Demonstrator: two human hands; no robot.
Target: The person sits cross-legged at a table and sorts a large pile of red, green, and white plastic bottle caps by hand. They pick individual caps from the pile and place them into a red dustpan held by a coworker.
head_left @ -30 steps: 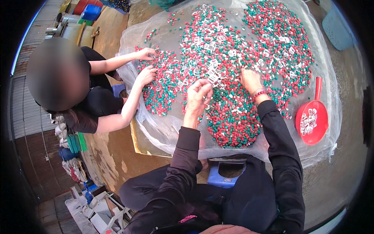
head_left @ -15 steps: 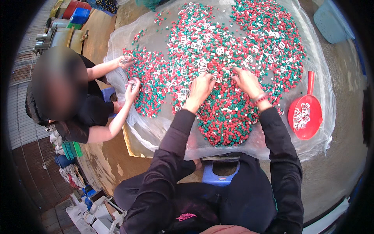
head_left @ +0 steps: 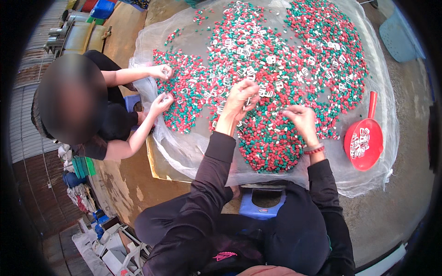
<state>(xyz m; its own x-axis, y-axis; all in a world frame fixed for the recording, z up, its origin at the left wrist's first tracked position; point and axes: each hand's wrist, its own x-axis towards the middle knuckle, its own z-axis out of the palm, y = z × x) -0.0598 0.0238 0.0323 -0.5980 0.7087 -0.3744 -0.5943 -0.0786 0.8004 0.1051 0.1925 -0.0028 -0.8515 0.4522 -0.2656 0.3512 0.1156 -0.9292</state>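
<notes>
Red, green and white small plastic pieces (head_left: 271,147) lie in heaps over a sheet-covered table. White slotted plastic pieces (head_left: 270,60) are scattered among them. My left hand (head_left: 240,99) is raised over the middle heap, its fingers curled in; something whitish shows by the fingers, too small to name. To its right, my right hand (head_left: 303,120) hovers low over the same heap, thumb and fingertips pinched together. Whether a piece sits in that pinch is hidden. A red pan-shaped scoop (head_left: 375,147) with a handle stands at the right, holding several white slotted pieces (head_left: 359,142).
A co-worker's hands (head_left: 162,87) work at the left heap. Translucent sheeting (head_left: 184,161) covers the table and hangs over its front edge. A blue stool (head_left: 251,208) shows below that edge. A light blue basket (head_left: 400,39) stands beyond the right edge.
My left hand has lifted and curled inward. My right hand has drawn back toward me, its fingertips now pinched. The co-worker's hands have shifted slightly; the whole view has tilted a little.
</notes>
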